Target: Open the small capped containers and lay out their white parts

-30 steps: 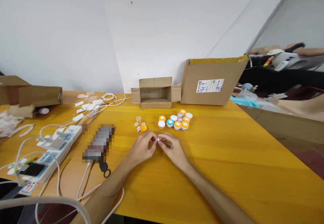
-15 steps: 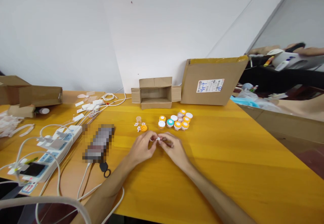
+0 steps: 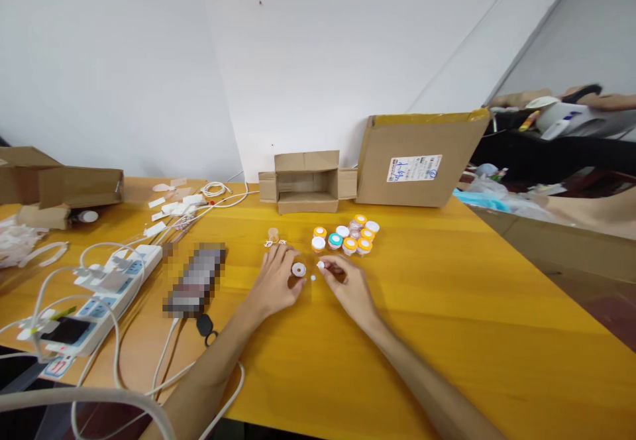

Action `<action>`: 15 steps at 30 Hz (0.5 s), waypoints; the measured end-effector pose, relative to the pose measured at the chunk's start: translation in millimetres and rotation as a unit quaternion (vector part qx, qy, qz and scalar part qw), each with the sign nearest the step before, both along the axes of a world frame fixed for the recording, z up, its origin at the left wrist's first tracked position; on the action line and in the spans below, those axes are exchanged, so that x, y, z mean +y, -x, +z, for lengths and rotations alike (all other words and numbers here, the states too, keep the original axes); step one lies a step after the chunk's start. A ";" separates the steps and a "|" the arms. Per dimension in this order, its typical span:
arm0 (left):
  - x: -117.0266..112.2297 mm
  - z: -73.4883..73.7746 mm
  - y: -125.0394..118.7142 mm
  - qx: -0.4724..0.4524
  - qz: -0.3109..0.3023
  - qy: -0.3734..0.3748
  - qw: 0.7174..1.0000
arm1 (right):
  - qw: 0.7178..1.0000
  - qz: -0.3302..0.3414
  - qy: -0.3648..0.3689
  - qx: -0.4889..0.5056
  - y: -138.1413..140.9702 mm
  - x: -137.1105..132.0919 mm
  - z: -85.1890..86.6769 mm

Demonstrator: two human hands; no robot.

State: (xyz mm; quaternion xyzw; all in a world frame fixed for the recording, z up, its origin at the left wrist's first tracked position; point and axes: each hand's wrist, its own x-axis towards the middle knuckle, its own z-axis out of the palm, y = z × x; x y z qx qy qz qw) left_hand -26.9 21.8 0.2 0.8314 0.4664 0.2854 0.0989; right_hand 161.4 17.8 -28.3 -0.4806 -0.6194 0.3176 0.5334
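Observation:
My left hand (image 3: 275,282) rests on the yellow table (image 3: 447,307) and pinches a small round white cap with a dark centre (image 3: 299,269) between its fingertips. My right hand (image 3: 349,289) lies just to its right, its fingers closed in a pinch on a tiny white piece (image 3: 320,265). Another tiny white bit (image 3: 313,278) lies on the table between the hands. Just beyond them stands a cluster of small jars with orange, white and teal lids (image 3: 348,236). A small clear cup (image 3: 273,233) and some white bits (image 3: 269,244) sit above my left hand.
A small open cardboard box (image 3: 307,182) and a larger box (image 3: 417,162) stand against the wall. A pixelated dark object (image 3: 196,278), a power strip (image 3: 99,291) and white cables lie at the left. Another person's arm (image 3: 603,101) shows at the far right.
My hands, joined on one small white thing before, have drawn apart. The left now holds the round cap and the right the tiny piece. A white bit lies between them.

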 end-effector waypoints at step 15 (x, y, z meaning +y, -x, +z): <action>11.6 16.0 6.7 -0.309 0.051 0.063 0.948 | 0.999 0.010 0.011 -0.033 0.7 1.1 -5.2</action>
